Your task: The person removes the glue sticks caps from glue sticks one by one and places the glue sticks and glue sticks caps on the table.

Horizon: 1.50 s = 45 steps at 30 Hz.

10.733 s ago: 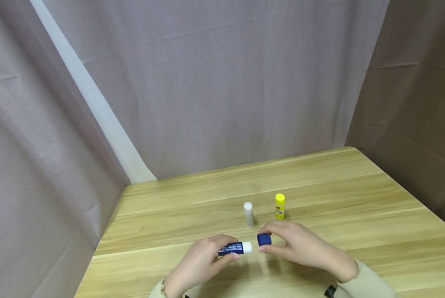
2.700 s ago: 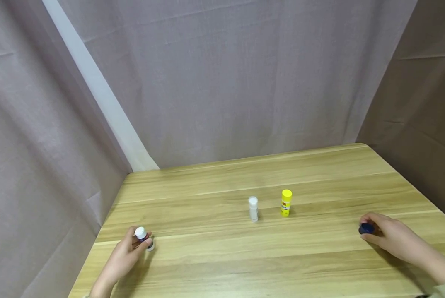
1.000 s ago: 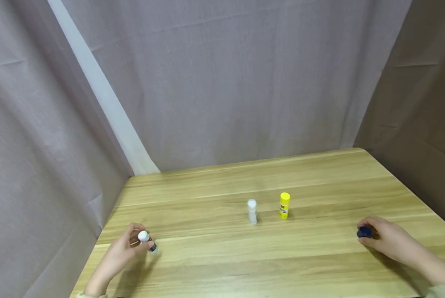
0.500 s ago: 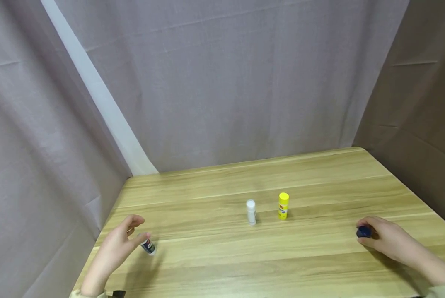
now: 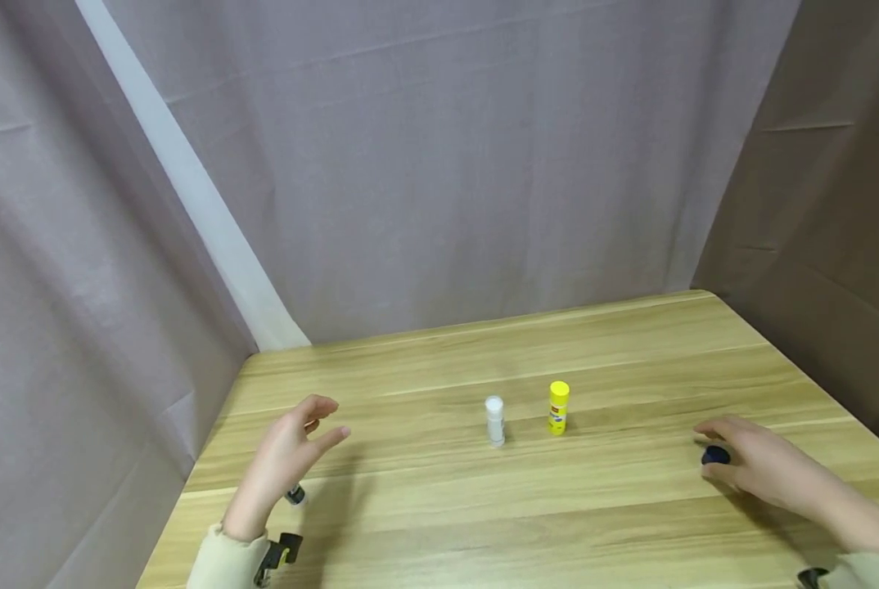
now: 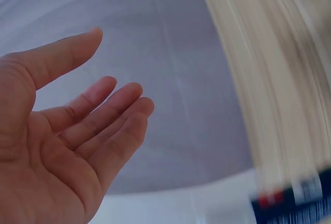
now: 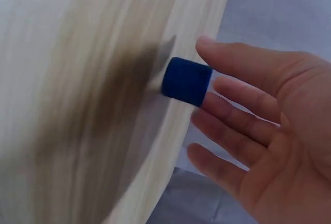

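My left hand (image 5: 283, 454) hangs over the left of the table, thumb and fingers spread with nothing between them. Below and behind it, mostly hidden by the wrist, stands the dark blue glue stick (image 5: 295, 494); its label shows blurred in the left wrist view, at the lower right corner (image 6: 289, 203). On the right, the dark blue cap (image 7: 186, 81) sits on the tabletop. Around it my right hand (image 5: 767, 470) is held with thumb and fingers parted, fingertips right by the cap's sides.
A white glue stick (image 5: 495, 424) and a yellow glue stick (image 5: 558, 409) stand upright mid-table, side by side. The wooden table (image 5: 425, 523) ends at a grey curtain (image 5: 439, 180) behind and a brown one (image 5: 845, 245) on the right.
Earlier the hands pulled the blue cap off its stick and carried the parts to opposite sides. My left hand has since released the stick and moved up and right; the right fingers have loosened.
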Available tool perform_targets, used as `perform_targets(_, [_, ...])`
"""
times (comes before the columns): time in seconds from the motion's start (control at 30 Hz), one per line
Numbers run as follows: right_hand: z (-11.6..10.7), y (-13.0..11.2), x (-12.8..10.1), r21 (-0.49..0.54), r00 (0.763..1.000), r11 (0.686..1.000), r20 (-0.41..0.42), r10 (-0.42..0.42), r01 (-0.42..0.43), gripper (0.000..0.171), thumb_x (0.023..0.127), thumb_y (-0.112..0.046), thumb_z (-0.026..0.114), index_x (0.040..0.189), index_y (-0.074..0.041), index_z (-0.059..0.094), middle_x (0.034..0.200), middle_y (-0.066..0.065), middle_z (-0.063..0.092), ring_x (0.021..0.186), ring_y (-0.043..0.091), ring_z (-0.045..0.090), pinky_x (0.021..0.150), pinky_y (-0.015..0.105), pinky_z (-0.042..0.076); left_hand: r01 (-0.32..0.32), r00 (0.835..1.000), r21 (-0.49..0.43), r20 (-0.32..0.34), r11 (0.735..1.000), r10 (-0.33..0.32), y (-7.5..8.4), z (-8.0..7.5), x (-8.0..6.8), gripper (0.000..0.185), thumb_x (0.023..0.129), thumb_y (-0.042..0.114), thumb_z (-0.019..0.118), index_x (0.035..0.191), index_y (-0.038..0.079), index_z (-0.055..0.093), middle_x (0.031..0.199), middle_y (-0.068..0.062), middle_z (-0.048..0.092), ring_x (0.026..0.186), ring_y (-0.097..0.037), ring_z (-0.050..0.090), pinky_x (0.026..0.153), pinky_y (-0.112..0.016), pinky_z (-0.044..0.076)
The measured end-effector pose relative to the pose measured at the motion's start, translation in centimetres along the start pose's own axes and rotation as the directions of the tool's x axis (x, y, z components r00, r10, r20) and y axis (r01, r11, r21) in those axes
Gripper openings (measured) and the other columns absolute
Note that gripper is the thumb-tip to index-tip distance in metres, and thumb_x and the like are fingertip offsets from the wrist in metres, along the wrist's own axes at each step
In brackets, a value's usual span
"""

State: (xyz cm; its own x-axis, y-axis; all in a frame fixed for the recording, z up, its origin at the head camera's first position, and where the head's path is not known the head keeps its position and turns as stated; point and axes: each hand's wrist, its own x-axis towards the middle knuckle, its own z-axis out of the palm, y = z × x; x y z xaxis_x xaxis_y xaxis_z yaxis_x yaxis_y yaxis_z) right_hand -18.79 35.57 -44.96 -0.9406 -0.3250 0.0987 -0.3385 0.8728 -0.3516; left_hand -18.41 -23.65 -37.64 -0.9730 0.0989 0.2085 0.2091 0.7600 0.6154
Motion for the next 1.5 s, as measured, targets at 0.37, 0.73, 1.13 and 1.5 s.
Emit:
perform_targets(0.37, [-0.5,-2.4,-0.1,-0.035,0.991,0.998,-0.124,-0.049,0.045,0.049,0.082,-0.017,0.084,0.122,0.003,0.064,0.109,0.017,0.069,0.100,0.041,0.065,0.081,0.058,0.052,-0.056,0.996,-0.137,0.056,0.989,0.064,3.4,5.2,3.3,0.034,0.088,0.020,0.079,0.117,0.006,0.067,0.117,-0.012,0.070,0.112,-0.032,0.065,0.099,-0.045,0.051])
perform_targets(0.73, [-0.5,-2.4,-1.0,-0.087,0.968,0.994,-0.236,-0.085,0.067,0.044,0.076,-0.017,0.088,0.114,-0.006,0.070,0.102,0.002,0.072,0.089,0.012,0.064,0.072,0.041,0.055,-0.146,0.971,-0.214,0.154,0.966,0.181,5.8,10.8,4.7,0.034,0.091,0.022,0.076,0.117,0.002,0.065,0.114,-0.015,0.070,0.108,-0.033,0.066,0.095,-0.044,0.053])
perform_targets(1.13, [-0.1,-2.7,-1.4,-0.081,0.960,0.991,-0.249,-0.125,0.108,0.043,0.074,-0.013,0.089,0.112,-0.006,0.071,0.100,0.001,0.073,0.087,0.012,0.066,0.070,0.031,0.055,-0.125,0.957,-0.284,0.218,0.951,0.191,8.1,16.1,6.0,0.042,0.090,0.023,0.078,0.123,0.002,0.065,0.115,-0.012,0.071,0.108,-0.028,0.067,0.093,-0.039,0.053])
perform_targets(1.5, [0.3,-3.7,-1.4,-0.016,0.960,0.990,-0.244,-0.139,0.140,0.044,0.075,-0.010,0.088,0.114,-0.007,0.070,0.102,0.003,0.073,0.084,0.003,0.062,0.067,0.029,0.054,-0.162,0.943,-0.252,0.246,0.954,0.225,8.0,17.7,6.4,0.020,0.088,0.021,0.080,0.099,0.011,0.066,0.091,0.003,0.067,0.081,-0.009,0.060,0.073,-0.025,0.051])
